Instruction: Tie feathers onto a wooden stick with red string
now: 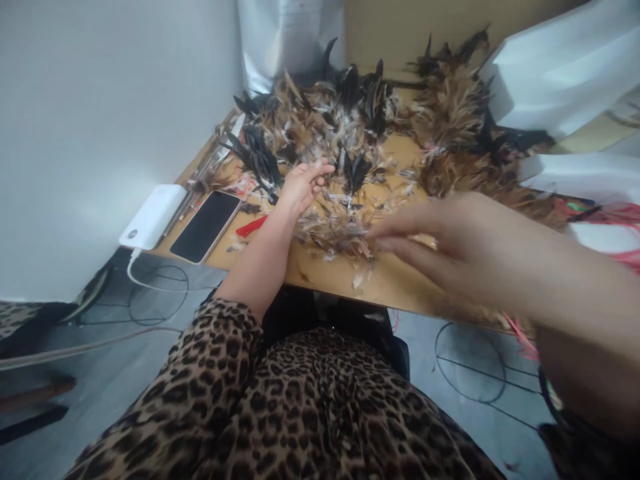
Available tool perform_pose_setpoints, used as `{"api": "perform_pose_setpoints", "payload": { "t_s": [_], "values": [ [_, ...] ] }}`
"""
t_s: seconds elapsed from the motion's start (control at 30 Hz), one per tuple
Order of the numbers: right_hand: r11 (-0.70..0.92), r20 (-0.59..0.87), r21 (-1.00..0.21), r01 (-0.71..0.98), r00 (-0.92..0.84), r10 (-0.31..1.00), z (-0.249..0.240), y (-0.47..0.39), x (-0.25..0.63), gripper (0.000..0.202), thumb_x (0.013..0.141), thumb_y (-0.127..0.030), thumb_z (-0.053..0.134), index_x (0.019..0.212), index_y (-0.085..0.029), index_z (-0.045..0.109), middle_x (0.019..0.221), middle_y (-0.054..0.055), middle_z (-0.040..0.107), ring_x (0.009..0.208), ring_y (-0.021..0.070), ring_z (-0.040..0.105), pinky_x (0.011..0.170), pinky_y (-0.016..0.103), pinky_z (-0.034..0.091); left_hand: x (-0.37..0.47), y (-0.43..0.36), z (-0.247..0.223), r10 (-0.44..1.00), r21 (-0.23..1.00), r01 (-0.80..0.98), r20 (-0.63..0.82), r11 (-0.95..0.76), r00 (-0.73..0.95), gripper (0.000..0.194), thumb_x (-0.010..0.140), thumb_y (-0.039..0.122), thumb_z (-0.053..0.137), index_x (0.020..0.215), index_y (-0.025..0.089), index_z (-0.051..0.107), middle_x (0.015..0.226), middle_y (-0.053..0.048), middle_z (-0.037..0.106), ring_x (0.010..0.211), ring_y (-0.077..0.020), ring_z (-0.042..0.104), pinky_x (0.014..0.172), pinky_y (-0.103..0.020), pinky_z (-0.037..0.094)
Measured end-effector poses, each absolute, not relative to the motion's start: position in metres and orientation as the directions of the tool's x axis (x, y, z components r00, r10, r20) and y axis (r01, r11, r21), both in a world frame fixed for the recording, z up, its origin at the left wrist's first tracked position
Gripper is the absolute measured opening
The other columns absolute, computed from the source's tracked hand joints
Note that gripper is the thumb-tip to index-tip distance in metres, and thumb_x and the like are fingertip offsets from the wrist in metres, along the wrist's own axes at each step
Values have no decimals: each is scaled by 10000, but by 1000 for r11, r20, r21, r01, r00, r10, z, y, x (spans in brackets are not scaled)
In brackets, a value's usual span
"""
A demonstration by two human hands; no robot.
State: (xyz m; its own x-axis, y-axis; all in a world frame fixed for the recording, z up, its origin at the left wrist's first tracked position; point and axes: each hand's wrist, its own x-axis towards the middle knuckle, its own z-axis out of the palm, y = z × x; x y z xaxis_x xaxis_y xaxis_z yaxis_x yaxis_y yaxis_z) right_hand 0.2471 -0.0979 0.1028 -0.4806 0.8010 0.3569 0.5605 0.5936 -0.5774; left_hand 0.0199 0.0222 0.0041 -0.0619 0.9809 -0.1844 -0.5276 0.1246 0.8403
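Note:
My left hand [304, 185] is over the middle of the wooden table, thumb and fingers drawn together. Anything between its fingertips is too small to make out. Just beyond those fingertips is a small dark feather bunch [356, 172]. My right hand [445, 237], smeared by motion, hovers above the front right of the table. Its thumb and fingers point left toward loose brown feather scraps [333, 230], and I cannot tell whether they hold anything. A large heap of brown and black feathers [315, 123] covers the back of the table. Black feathers [257, 160] lie left of my left hand.
A phone [206, 227] and a white power bank [154, 217] with a cable lie at the left edge. Near them is a red strip [251, 227]. Brown feather bundles [450, 103] and white bags [565, 67] stand at right. A silvery bag [293, 40] is behind.

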Motion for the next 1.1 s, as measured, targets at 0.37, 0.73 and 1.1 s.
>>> {"api": "perform_pose_setpoints", "payload": {
  "t_s": [0.37, 0.73, 1.1],
  "values": [
    [310, 94, -653, 691, -332, 938, 51, 17, 207, 120, 707, -188, 607, 719, -140, 716, 679, 24, 676, 681, 154, 608, 721, 292, 466, 11, 25, 7, 991, 836, -547, -101, 40, -82, 85, 807, 219, 665, 830, 140, 648, 786, -35, 722, 511, -29, 569, 437, -113, 378],
    [172, 173, -570, 803, -87, 981, 34, 69, 177, 213, 777, -261, 530, 814, -156, 711, 834, 82, 701, 830, 202, 631, 819, 308, 469, 11, 27, 5, 985, 818, -569, -152, 82, -76, 123, 782, 232, 695, 841, 132, 654, 806, -53, 726, 487, -28, 574, 425, -118, 386],
    [70, 122, -564, 823, 0, 993, 31, 101, 156, 205, 769, -295, 572, 848, -145, 686, 915, 144, 693, 920, 251, 638, 858, 362, 461, 13, 27, 0, 984, 824, -554, -173, 120, -45, 107, 794, 209, 681, 834, 114, 653, 782, -63, 725, 486, -34, 582, 419, -109, 391]
  ]
}}
